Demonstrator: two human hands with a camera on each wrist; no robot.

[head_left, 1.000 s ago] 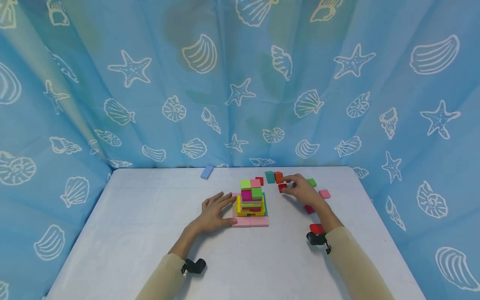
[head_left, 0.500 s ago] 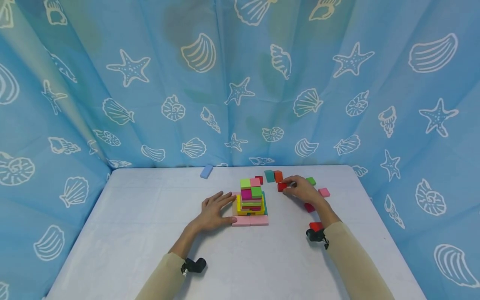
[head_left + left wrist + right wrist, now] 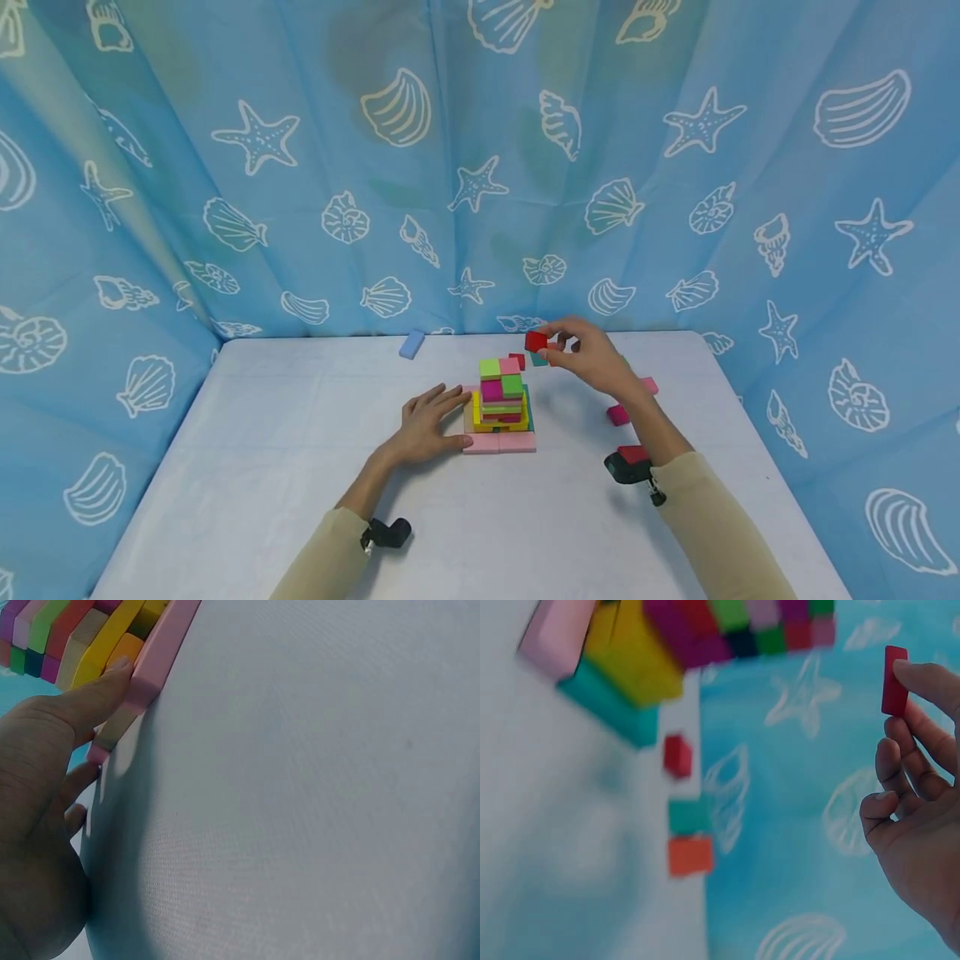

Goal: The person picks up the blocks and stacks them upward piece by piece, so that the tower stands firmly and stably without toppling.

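Observation:
My right hand (image 3: 592, 358) pinches a small red block (image 3: 536, 342) between thumb and fingers, raised off the table behind and right of a stacked block tower. In the right wrist view the red block (image 3: 895, 681) shows as a thin upright piece at the fingertips. The tower (image 3: 501, 400) has a wide base of pink and teal blocks, yellow ones above, then narrower layers ending in green and pink. My left hand (image 3: 430, 427) rests at the tower's left side, fingers spread. Its thumb touches the pink base block (image 3: 156, 664) in the left wrist view.
Behind the tower lie another red block (image 3: 517, 361), a teal block (image 3: 688, 816) and an orange block (image 3: 690, 856). A blue block (image 3: 412, 344) is at the back edge. Magenta (image 3: 618, 415), pink (image 3: 649, 385) and red blocks (image 3: 633, 454) lie to the right. A shell-patterned curtain (image 3: 480, 242) surrounds the white table.
My right hand has picked up the red block from the table and lifted it, moving up and left toward the tower. My left hand has stayed in place.

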